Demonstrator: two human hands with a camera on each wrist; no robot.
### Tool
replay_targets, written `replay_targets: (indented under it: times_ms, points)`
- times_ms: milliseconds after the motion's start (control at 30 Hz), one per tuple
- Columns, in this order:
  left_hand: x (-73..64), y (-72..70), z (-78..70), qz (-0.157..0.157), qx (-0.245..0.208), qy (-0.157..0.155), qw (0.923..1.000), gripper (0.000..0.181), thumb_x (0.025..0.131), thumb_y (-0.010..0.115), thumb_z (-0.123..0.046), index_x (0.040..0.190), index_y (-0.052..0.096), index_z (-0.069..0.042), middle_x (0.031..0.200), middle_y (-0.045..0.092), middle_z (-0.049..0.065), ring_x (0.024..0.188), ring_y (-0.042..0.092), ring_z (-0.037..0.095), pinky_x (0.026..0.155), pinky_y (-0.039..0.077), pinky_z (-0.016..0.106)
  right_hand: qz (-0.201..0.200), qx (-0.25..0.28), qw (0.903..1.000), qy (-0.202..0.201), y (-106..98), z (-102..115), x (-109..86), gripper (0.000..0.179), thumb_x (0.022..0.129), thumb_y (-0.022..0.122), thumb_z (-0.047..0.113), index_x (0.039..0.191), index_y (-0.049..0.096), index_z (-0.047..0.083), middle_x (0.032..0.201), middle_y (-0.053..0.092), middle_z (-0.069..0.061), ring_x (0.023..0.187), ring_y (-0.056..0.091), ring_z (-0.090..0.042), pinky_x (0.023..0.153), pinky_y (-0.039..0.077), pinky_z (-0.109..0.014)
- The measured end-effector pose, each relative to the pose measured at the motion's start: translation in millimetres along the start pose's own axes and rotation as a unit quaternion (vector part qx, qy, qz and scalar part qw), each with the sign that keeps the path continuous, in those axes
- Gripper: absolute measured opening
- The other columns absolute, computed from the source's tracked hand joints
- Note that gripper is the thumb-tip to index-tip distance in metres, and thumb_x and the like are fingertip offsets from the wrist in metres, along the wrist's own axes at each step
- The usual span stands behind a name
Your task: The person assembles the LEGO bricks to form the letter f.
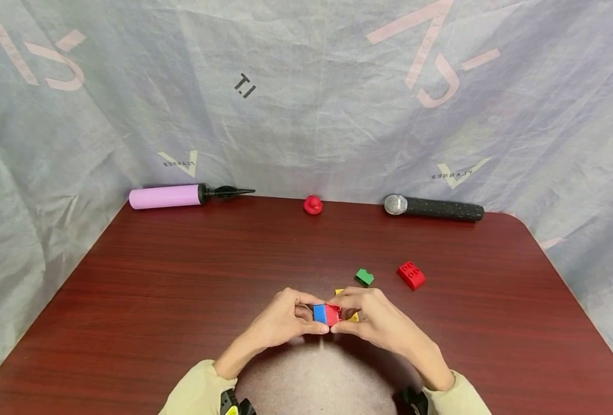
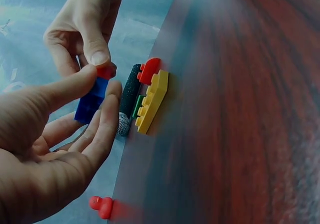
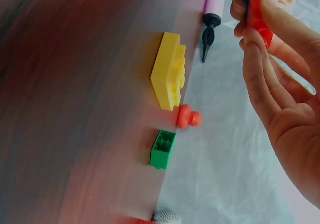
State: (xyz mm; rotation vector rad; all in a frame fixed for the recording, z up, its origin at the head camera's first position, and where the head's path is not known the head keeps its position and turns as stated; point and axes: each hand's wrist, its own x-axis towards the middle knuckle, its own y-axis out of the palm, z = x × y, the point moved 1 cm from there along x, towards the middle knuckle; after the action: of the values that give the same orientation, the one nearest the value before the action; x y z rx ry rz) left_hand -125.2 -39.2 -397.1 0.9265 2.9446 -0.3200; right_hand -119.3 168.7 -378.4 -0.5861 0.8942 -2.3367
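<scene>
Contact: blue block [image 1: 319, 313] touching red block [image 1: 333, 315] | left hand [image 1: 286, 318] pinching blue | right hand [image 1: 372, 316] pinching red

We seem to be at a curtained-off tabletop set, though we cannot tell what kind of room or building lies beyond it. Creased grey cloth [image 1: 296, 121], printed with mirror-reversed lettering, hangs behind the table [image 1: 130, 282] and along both its sides, screening off the surroundings. On the dark reddish wood-grain top we find an odd mix: a pump [image 1: 166, 196], a mic [image 1: 441, 208], a red toy [image 1: 313, 205] and bricks [image 1: 411, 275].
</scene>
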Motion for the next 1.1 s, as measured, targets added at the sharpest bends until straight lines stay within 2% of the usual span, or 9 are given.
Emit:
replay_targets:
  times_ms: [133,267,467,633,733,833,933,1100]
  points:
    - [2.8,0.8,-0.2,0.025,-0.012,-0.009,0.9996,0.038,0.083,0.078,-0.007,0.116,0.065,0.006,0.074,0.067,0.004,0.063,0.057,0.009,0.058,0.043,0.018,0.008,0.02,0.9994,0.027,-4,-2,-2.0,0.032,0.081,0.08,0.014,0.11,0.072,0.005,0.099,0.068,-0.001,0.077,0.062,-0.001,0.066,0.056,-0.027]
    - [5.2,3.0,1.2,0.04,-0.04,-0.011,0.9983,0.031,0.088,0.072,-0.01,0.113,0.064,0.006,0.08,0.071,0.011,0.07,0.065,0.014,0.061,0.048,0.021,0.01,0.038,0.9989,0.028,-5,-3,-3.0,0.034,0.081,0.08,0.015,0.112,0.07,0.004,0.098,0.067,0.0,0.077,0.063,0.0,0.07,0.058,-0.031]
    - [6.6,4.4,3.2,0.025,-0.078,-0.016,0.9965,0.025,0.091,0.069,-0.008,0.109,0.061,0.007,0.084,0.072,0.015,0.076,0.07,0.02,0.07,0.056,0.032,-0.004,0.044,0.9987,0.026,-5,-4,-3.3,0.044,0.082,0.08,0.021,0.121,0.066,0.008,0.104,0.067,0.002,0.083,0.065,-0.012,0.068,0.058,-0.032]
    - [4.0,-1.3,4.5,0.003,-0.1,-0.042,0.9941,0.029,0.091,0.069,-0.012,0.113,0.059,0.005,0.09,0.071,0.019,0.085,0.071,0.03,0.078,0.056,0.037,-0.047,-0.003,0.9961,0.075,-6,-8,-6.2,0.062,0.081,0.081,0.023,0.133,0.054,0.002,0.107,0.067,-0.008,0.086,0.067,-0.021,0.071,0.057,-0.031]
    - [3.1,-4.3,5.2,0.002,-0.118,-0.049,0.9918,0.03,0.093,0.067,-0.011,0.115,0.057,0.006,0.098,0.069,0.023,0.09,0.07,0.031,0.082,0.056,0.036,-0.069,-0.046,0.9879,0.131,-4,-9,-6.7,0.067,0.081,0.081,0.026,0.134,0.05,-0.002,0.103,0.066,-0.009,0.082,0.066,-0.017,0.069,0.055,-0.026]
    - [3.3,-5.5,5.9,0.001,-0.132,-0.049,0.9901,0.028,0.093,0.066,-0.009,0.114,0.056,0.007,0.098,0.068,0.021,0.09,0.07,0.03,0.082,0.056,0.035,-0.077,-0.088,0.9747,0.19,0,-8,-5.4,0.067,0.082,0.08,0.031,0.131,0.05,-0.004,0.091,0.063,-0.005,0.072,0.059,-0.012,0.062,0.049,-0.024]
    - [3.9,-5.7,6.3,-0.005,-0.137,-0.048,0.9894,0.027,0.093,0.066,-0.007,0.112,0.055,0.007,0.095,0.068,0.015,0.088,0.07,0.028,0.081,0.055,0.034,-0.068,-0.127,0.9594,0.242,5,-8,-3.4,0.067,0.082,0.079,0.037,0.127,0.051,-0.005,0.083,0.058,-0.004,0.065,0.053,-0.012,0.057,0.046,-0.028]
    - [3.8,-5.2,6.0,-0.011,-0.139,-0.044,0.9893,0.025,0.093,0.066,-0.007,0.111,0.054,0.007,0.095,0.066,0.012,0.088,0.069,0.028,0.082,0.055,0.035,-0.041,-0.179,0.9369,0.297,10,-5,0.0,0.068,0.08,0.078,0.044,0.118,0.053,-0.006,0.084,0.058,-0.009,0.07,0.058,-0.022,0.058,0.051,-0.038]
